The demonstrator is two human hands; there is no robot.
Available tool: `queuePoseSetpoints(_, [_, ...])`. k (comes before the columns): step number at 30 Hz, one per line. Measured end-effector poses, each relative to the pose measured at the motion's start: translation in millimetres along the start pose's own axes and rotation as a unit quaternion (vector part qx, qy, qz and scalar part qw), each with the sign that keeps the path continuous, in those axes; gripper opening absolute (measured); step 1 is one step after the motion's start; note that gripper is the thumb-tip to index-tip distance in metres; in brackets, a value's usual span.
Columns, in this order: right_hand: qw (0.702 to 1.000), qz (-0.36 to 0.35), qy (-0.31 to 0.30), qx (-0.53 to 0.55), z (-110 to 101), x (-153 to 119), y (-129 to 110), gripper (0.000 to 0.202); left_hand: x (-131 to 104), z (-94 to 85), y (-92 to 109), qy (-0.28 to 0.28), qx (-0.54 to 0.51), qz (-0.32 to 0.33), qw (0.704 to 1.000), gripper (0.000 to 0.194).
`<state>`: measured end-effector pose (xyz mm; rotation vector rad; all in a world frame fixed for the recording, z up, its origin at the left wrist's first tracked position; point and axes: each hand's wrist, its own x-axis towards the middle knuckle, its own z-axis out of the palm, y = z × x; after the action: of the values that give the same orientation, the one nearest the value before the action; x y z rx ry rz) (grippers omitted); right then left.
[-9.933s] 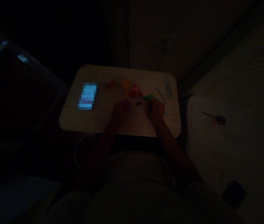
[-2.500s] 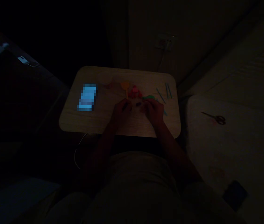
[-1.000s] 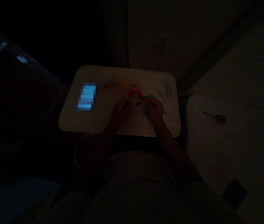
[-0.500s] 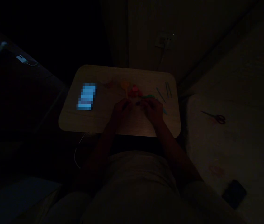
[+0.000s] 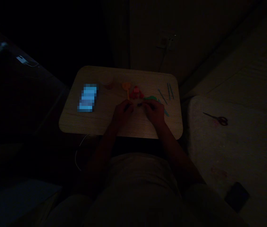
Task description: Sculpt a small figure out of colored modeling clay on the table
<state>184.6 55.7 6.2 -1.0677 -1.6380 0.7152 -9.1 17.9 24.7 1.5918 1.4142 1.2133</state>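
The scene is very dark. My left hand [image 5: 123,110] is over the middle of the small wooden table [image 5: 76,121], fingers curled and closed; what they hold, if anything, is too dark to make out. Facing it, my right hand [image 5: 154,111] is closed in a pinch, with a small dark lump [image 5: 139,104] at its fingertips. Just beyond the hands sits a red figure made of rounded pieces [image 5: 136,91]. An orange tool with a round head [image 5: 126,85] points its handle towards my left hand. Partly behind my right fingers lies a green piece [image 5: 150,98].
A lit phone [image 5: 88,97] lies on the table's left, near a clear round container [image 5: 107,82]. Several thin blue sticks [image 5: 162,96] lie at the right, with a blue flat tool [image 5: 166,112]. Scissors [image 5: 222,120] rest on the pale surface to the right.
Both hands stay almost in place, with slight finger movement around the dark lump. The picture is a little brighter and sharper now.
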Motion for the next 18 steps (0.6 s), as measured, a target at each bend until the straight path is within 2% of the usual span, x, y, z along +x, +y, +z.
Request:
queuePoseSetpoints(7, [1.0, -0.017, -0.001, 0.0, 0, -1, 5, 0.021, 1, -0.2, 1, -0.004, 0.0, -0.007, 1.0, 0.015])
queuePoseSetpoints(18, [0.999, 0.023, -0.005, 0.046, -1, -1, -7, 0.034, 1, 0.8, -2, 0.0, 0.002, 0.0, 1.0, 0.017])
